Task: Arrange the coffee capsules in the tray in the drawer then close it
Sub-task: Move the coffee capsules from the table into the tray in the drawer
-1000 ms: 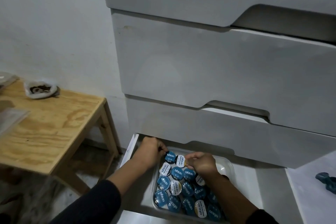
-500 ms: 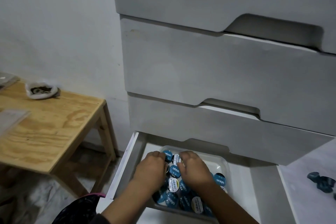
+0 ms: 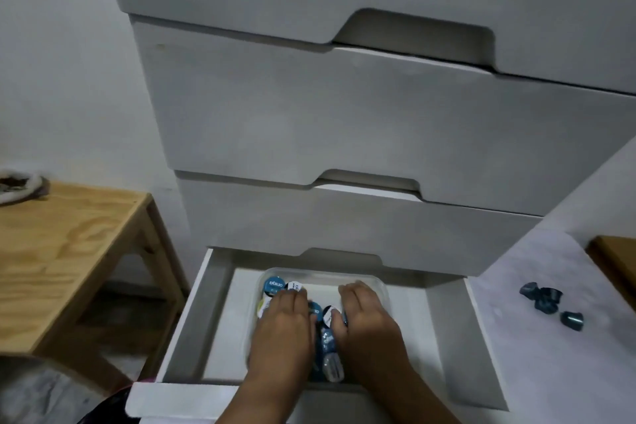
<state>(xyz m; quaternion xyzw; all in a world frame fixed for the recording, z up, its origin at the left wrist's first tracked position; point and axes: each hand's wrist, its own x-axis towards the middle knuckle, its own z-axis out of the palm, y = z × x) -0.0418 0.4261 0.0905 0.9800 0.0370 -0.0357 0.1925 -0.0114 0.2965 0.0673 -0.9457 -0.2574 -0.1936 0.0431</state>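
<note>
A white chest [image 3: 378,120] with three shut fronts is seen above the bottom drawer [image 3: 220,313], which is pulled fully out toward the near edge. Inside it, a clear tray [image 3: 380,286] is set slightly left of the middle, and the capsules [image 3: 273,285] are crowded in its left and central part, lids up, while its far right corner looks bare. Both hands are laid palm down over the capsules: the left hand [image 3: 282,330] is spread flat with straight fingers, gripping nothing, and the right hand [image 3: 370,320] is likewise flat and open, its fingertips reaching the far wall of the tray. Pressing or sweeping seems to be the step in hand. Capsules could be tipped on their sides or pushed over the low rim if the sweep is made too hard, and the light tray itself could be slid against the drawer wall. A finger could be caught if the drawer were shut before both hands are withdrawn. At right, a white surface [image 3: 550,354] carries a few loose dark capsules [image 3: 545,299], well apart from the tray; these may be left out if overlooked. At left, a wooden table [image 3: 69,251] stands beside the chest, with a small bowl [image 3: 20,186] at its far edge. Nothing is seen blocking the drawer's travel except the hands.
</note>
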